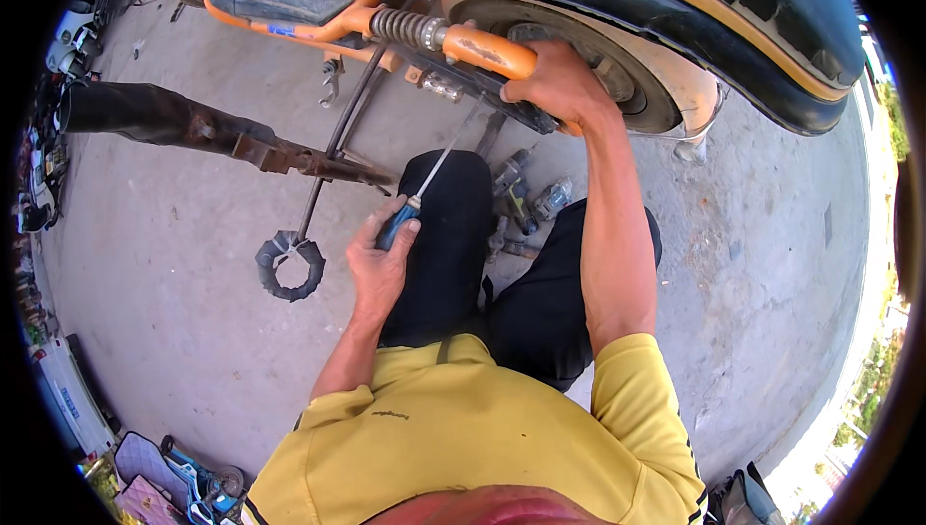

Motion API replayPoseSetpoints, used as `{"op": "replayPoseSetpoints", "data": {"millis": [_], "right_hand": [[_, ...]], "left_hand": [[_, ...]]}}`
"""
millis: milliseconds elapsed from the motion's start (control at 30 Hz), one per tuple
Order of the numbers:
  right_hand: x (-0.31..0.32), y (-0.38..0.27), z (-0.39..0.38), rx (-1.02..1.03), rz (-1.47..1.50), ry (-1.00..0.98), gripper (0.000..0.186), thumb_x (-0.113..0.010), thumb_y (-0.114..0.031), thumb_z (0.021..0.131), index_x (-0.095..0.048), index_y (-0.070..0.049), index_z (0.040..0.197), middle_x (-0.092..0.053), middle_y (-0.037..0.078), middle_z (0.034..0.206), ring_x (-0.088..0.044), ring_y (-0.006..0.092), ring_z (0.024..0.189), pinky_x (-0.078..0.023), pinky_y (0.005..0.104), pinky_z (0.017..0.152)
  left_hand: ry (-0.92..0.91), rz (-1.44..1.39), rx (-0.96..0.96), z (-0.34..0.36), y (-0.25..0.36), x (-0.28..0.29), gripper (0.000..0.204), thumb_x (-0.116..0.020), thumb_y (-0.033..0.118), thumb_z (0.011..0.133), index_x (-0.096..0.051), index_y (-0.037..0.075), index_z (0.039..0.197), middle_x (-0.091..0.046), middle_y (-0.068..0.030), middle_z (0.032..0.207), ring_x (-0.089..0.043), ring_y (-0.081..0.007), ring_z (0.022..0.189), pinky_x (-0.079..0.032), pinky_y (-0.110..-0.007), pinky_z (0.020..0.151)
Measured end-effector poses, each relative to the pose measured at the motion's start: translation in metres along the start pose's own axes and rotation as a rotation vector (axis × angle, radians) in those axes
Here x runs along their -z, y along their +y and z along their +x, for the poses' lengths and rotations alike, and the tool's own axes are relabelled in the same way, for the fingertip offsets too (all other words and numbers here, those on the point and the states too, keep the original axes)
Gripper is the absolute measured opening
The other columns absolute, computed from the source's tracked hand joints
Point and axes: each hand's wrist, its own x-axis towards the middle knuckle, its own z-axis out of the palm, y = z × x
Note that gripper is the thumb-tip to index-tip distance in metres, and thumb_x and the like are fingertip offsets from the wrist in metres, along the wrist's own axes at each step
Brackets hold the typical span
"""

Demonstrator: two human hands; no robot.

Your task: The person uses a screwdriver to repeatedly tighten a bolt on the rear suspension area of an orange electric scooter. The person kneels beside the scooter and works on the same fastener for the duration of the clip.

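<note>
Left hand (379, 260) grip closed on screwdriver (417, 192) handle — light, stiff, rubbery there; right hand (555, 86) grip wrapped around heavy orange swingarm (487, 51).

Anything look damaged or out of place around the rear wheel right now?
Yes. The orange shock absorber has chipped, worn paint beside the right hand. Loose tools lie scattered on the concrete between the knees. The left hand holds a screwdriver pointed toward the wheel.
</note>
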Motion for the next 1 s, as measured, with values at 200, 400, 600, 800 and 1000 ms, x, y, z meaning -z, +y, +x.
{"op": "replayPoseSetpoints", "data": {"millis": [200,400,600,800,1000], "right_hand": [[-0.006,0.003,0.001,0.026,-0.058,0.066,0.049,-0.079,-0.021,0.066,-0.071,0.002,0.108,-0.071,0.018,0.088,-0.067,0.0291,0.083,-0.053,0.0394,0.079],[-0.004,0.012,0.001,0.023,-0.031,0.054,0.049,-0.079,-0.022,0.064,-0.073,-0.001,0.108,-0.072,0.019,0.09,-0.069,0.0311,0.083,-0.054,0.0407,0.078],[-0.006,0.008,-0.001,0.046,-0.127,0.093,0.046,-0.075,-0.028,0.068,-0.075,-0.004,0.107,-0.074,0.023,0.104,-0.071,0.0396,0.1,-0.056,0.045,0.089],[-0.006,0.01,0.0,0.024,-0.126,0.109,0.05,-0.076,-0.028,0.067,-0.074,-0.007,0.112,-0.074,0.021,0.106,-0.07,0.0392,0.101,-0.056,0.0451,0.089],[-0.01,0.013,0.006,0.057,-0.102,0.127,0.049,-0.077,-0.026,0.066,-0.074,-0.005,0.11,-0.074,0.022,0.105,-0.07,0.0389,0.101,-0.056,0.0437,0.089]], "left_hand": [[-0.029,-0.176,0.123,0.002,-0.002,0.004,0.031,-0.075,0.004,0.095,-0.07,-0.002,0.126,-0.076,-0.0085,0.106,-0.068,-0.0112,0.095,-0.055,-0.027,0.084],[-0.016,-0.059,0.112,0.005,-0.008,-0.003,0.027,-0.076,0.005,0.095,-0.071,-0.003,0.121,-0.073,-0.0053,0.099,-0.064,-0.0098,0.088,-0.053,-0.026,0.079],[0.05,-0.086,0.079,0.006,-0.022,-0.009,0.017,-0.075,0.007,0.096,-0.068,-0.003,0.108,-0.069,-0.0046,0.096,-0.062,-0.0093,0.084,-0.052,-0.027,0.075],[0.115,0.389,-0.177,0.016,-0.012,-0.008,0.023,-0.077,0.017,0.093,-0.062,-0.001,0.096,-0.067,-0.0132,0.083,-0.066,-0.0236,0.074,-0.052,-0.039,0.069],[0.052,0.499,-0.339,0.016,-0.006,-0.005,0.021,-0.077,0.019,0.093,-0.064,0.002,0.096,-0.066,-0.0189,0.075,-0.065,-0.038,0.067,-0.051,-0.045,0.064]]}}
